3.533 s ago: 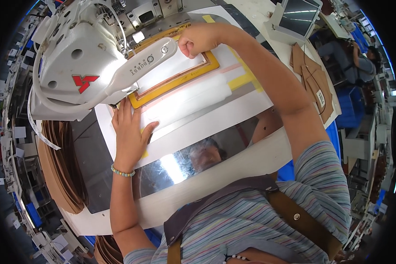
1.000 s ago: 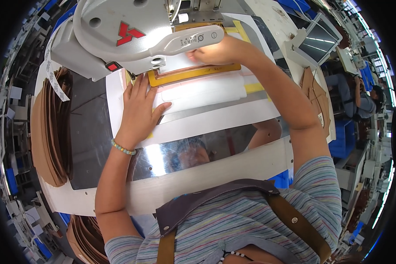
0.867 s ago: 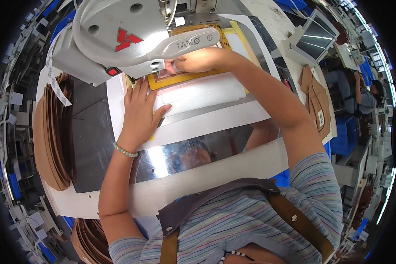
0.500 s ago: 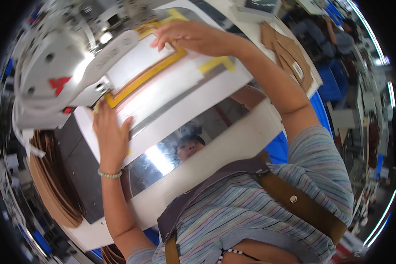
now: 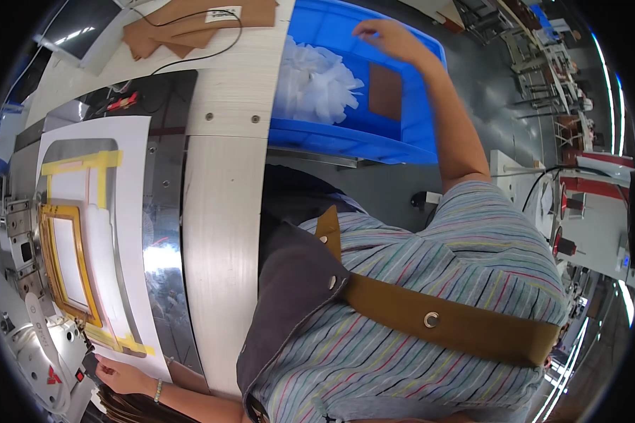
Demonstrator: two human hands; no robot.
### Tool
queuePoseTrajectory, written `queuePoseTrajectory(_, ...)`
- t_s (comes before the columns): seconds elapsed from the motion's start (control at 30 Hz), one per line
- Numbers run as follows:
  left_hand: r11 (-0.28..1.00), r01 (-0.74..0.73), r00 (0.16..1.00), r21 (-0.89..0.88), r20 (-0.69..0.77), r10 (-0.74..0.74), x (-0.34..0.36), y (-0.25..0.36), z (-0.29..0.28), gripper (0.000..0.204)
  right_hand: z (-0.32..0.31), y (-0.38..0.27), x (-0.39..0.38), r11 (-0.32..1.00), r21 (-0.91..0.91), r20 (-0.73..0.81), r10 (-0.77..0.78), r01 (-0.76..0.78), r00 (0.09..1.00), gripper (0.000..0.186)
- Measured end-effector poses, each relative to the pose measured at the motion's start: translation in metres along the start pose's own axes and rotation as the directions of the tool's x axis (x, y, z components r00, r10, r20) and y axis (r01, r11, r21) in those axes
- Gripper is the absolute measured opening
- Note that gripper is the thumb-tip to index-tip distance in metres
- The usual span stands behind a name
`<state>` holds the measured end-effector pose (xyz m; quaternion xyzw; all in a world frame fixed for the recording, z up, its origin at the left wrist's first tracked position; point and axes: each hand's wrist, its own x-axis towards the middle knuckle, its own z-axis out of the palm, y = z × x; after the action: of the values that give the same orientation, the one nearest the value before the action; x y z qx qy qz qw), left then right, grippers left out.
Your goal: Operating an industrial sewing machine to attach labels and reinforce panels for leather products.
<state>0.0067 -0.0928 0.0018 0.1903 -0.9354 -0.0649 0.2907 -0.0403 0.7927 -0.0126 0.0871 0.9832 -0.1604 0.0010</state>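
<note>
My right hand [image 5: 395, 44] is raised over a blue plastic bin [image 5: 430, 134] at the far right, its fingers stretched out and nothing visible in them. Below it, a flat brown rectangular piece [image 5: 385, 92] lies in the bin beside a heap of thin white sheets [image 5: 317, 81]. My left hand [image 5: 120, 375], a beaded bracelet on its wrist, is low at the left by the sewing machine head [image 5: 53, 352]. Its fingertips are near a small dark part and hard to make out. Above it, a yellow-edged rectangular frame [image 5: 85, 282] lies on a white taped sheet [image 5: 135, 211].
Brown cut pieces [image 5: 250, 14] lie on the pale tabletop [image 5: 222, 211], with a thin black cable across them. A screen [image 5: 81, 28] stands at the far left corner. Dark brown strips [image 5: 130, 409] are beside my left forearm. Other workstations [image 5: 543, 84] stand behind on the right.
My view has swung to the right, bringing the blue bin in. My right hand has left the yellow-edged frame and moved out over the bin. My left hand remains near the machine.
</note>
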Motion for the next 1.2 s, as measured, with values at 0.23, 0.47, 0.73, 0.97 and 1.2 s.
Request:
queuePoseTrajectory(0.23, 1.000, 0.030, 0.999, -0.001, -0.011, -0.030, -0.003, -0.008, 0.010, 0.054, 0.142, -0.016, 0.004, 0.976, -0.055, -0.026, -0.213, 0.211, 0.977, 0.059)
queuePoseTrajectory(0.47, 0.996, 0.085, 0.996, -0.009, 0.028, -0.085, -0.003, -0.022, 0.014, 0.051, 0.154, -0.007, 0.015, 0.955, -0.250, 0.631, 0.286, -0.160, 0.721, 0.080)
queuePoseTrajectory(0.73, 0.996, 0.086, 0.995, -0.001, 0.043, -0.086, -0.005, -0.013, 0.015, 0.049, 0.147, 0.058, 0.024, 0.873, 0.166, 0.050, 0.458, -0.459, 0.888, 0.107)
queuePoseTrajectory(0.97, 0.997, 0.080, 0.993, 0.005, 0.090, -0.080, -0.004, -0.017, 0.012, 0.051, 0.199, 0.009, -0.004, 0.957, -0.155, 0.383, 0.286, -0.245, 0.878, 0.148)
queuePoseTrajectory(1.2, 0.997, 0.067, 0.989, 0.038, 0.126, -0.071, -0.003, -0.026, 0.014, 0.050, 0.172, 0.027, 0.004, 0.955, -0.096, 0.227, 0.297, -0.282, 0.927, 0.095)
